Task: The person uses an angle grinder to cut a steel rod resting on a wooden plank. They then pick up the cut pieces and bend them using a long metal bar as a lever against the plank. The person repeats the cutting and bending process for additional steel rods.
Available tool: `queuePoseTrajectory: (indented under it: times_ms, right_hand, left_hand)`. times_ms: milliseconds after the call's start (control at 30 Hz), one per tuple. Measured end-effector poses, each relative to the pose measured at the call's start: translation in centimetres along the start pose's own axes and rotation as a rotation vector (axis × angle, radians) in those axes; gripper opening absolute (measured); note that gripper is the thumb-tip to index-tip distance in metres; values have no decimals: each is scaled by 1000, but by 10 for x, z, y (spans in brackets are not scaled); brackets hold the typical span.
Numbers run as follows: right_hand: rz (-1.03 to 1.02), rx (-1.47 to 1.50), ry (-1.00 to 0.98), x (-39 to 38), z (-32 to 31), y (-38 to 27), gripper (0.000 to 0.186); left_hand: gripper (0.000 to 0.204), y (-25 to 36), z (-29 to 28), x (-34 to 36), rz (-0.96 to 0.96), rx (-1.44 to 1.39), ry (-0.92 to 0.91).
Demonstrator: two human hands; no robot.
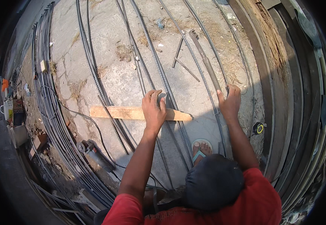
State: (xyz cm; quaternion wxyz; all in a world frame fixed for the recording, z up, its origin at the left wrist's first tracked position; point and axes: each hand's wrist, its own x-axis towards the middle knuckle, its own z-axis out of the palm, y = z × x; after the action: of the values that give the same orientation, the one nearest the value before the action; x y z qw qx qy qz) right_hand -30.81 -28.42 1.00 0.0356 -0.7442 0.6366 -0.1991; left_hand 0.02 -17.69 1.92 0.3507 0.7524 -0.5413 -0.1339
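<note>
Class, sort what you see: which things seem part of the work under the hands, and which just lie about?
Seemingly in use:
- hooked bar, at the right hand
- wooden board, beneath the left hand

Seemingly lying about:
- corded power tool
- yellow-and-black round thing
- bundled rods

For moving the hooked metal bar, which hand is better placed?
Likely the right hand: it is at the near end of the hooked metal bar, while the left hand is at the wooden plank.
</note>
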Motion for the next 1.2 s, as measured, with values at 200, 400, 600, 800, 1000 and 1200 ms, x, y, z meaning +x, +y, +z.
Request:
queuePoseTrajectory:
  times_ms: [200,400,600,800,1000,1200]
  right_hand:
    - [249,147,-331,-45,1,37,43]
    - [279,172,-468,-34,11,43,34]
    - [359,402,-541,-27,-34,24,39]
    - [540,594,-882,-68,-97,43,36]
    - [411,588,-951,-92,-148,28,31]
    - [480,556,-1022,-93,-148,13,35]
  left_hand:
    - [36,3,35,96,342,204,-173]
    - [29,-1,85,160,508,463,-322]
    - [17,3,81,167,459,470,-442]
    - [19,-14,41,115,215,123,-443]
    - [20,-39,46,87,246,258,-346]
    - [24,-4,35,80,38,317,-343]
